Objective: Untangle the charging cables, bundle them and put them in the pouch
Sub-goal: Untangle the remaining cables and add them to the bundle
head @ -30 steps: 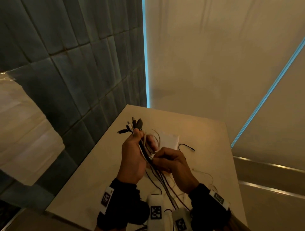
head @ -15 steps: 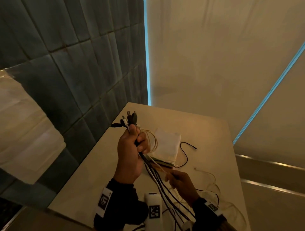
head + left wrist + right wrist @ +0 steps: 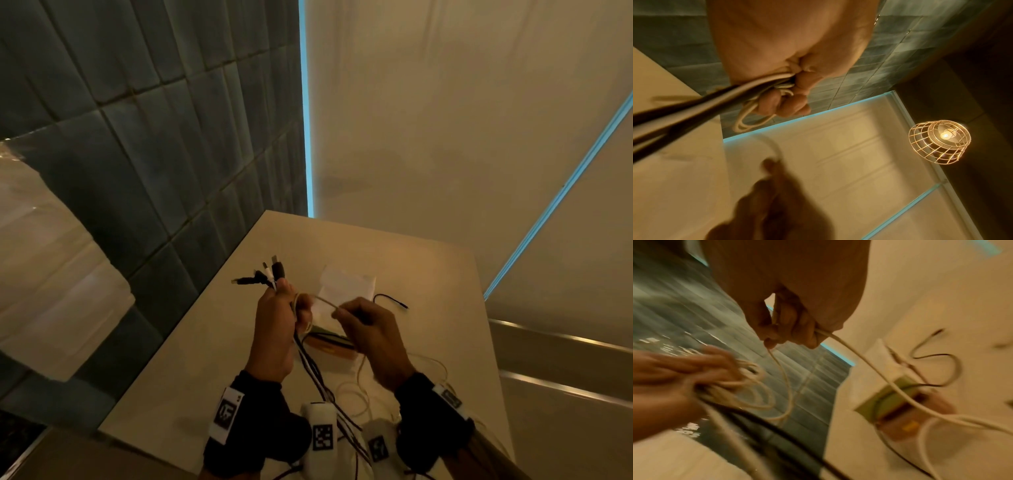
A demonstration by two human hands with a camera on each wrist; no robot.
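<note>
Head view: winding the white cable onto the bundle.
Left hand (image 3: 274,329) grips the cable bundle (image 3: 270,274) upright; right hand (image 3: 368,329), just beside, pinches the white cable (image 3: 322,300) stretched sideways between them.

The left hand (image 3: 789,53) fills the top of the frame, its fingers (image 3: 795,104) curled in a grip round a bundle of cables (image 3: 701,105): dark leads run down-left, pale loops (image 3: 748,120) hang below the fingertips. The right hand (image 3: 772,203) shows blurred underneath. A lit wire-cage lamp (image 3: 939,142) hangs right, before green tiles (image 3: 890,53).
</note>
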